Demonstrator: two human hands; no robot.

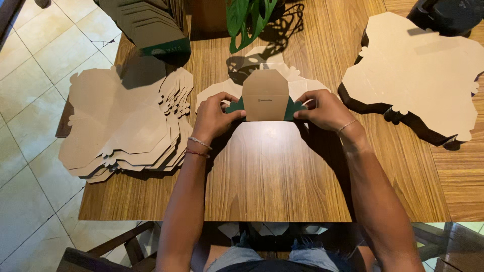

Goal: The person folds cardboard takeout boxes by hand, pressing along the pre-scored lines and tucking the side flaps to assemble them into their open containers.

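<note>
A brown cardboard box blank, green on its inner side, lies on the wooden table in front of me, with its near flap folded upright. My left hand pinches its left side and my right hand pinches its right side, both folding the side panels inward. The rest of the blank spreads flat behind the raised flap.
A fanned stack of flat brown blanks lies at the table's left edge. Another stack sits at the right. Nested folded boxes lie at the back left, next to a green plant. Tiled floor lies to the left.
</note>
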